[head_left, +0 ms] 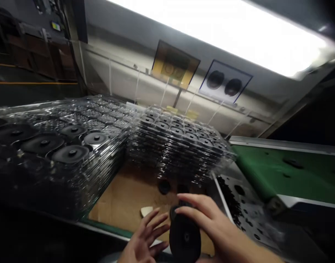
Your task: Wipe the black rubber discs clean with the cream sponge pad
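My right hand (211,226) is low in the view, its fingers curled over the top of a black round disc-shaped part (185,235) that it holds on edge. My left hand (145,239) is just left of that part with its fingers spread apart and nothing in it. Both hands hover over a brown cardboard sheet (126,197) on the bench. A small black disc (164,187) lies on the cardboard just beyond the hands, and a small pale scrap (146,210) lies near my left fingertips.
Two tall stacks of clear plastic trays with black discs stand behind: one at left (60,153), one in the middle (178,146). A green conveyor belt (288,171) runs at right, a perforated metal plate (244,208) before it. Two picture cards (224,82) hang under a bright lamp.
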The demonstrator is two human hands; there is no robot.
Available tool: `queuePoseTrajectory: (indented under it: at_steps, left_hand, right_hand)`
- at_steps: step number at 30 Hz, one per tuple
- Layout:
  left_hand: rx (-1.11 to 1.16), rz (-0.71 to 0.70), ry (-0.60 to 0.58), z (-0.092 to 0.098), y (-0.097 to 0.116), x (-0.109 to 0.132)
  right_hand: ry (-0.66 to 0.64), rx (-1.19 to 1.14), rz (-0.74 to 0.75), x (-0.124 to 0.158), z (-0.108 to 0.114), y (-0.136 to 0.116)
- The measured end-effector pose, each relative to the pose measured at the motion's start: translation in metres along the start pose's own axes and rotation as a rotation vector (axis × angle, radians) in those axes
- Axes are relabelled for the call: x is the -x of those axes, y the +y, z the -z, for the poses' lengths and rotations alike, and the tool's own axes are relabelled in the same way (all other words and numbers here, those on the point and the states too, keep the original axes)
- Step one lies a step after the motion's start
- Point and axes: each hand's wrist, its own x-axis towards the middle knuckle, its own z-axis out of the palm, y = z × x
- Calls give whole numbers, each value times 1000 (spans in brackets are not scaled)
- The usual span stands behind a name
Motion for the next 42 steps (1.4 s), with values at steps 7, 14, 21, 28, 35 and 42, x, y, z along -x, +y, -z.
queuePoseTrajectory:
  at_steps: [7,14,21,28,35,42]
  left_hand:
    - [24,301,72,16,-14,8]
    - [239,320,371,41,25,-6]
    - [331,200,497,48,46,-26]
    - [340,179,498,48,54,-42]
    - [350,170,475,28,61,-50]
    - [332,142,448,15,65,-45]
  right_hand:
    - [171,-615,-499,47,-153,-23]
    - [298,-411,-732,10,-197,8]
    - [218,-363,-673,-15,-232,15]
    - [276,-415,-616,-29,-197,25]
    - [415,-421,-394,-62,-138,-15]
    - [368,-345,-296,-56,-126,-14]
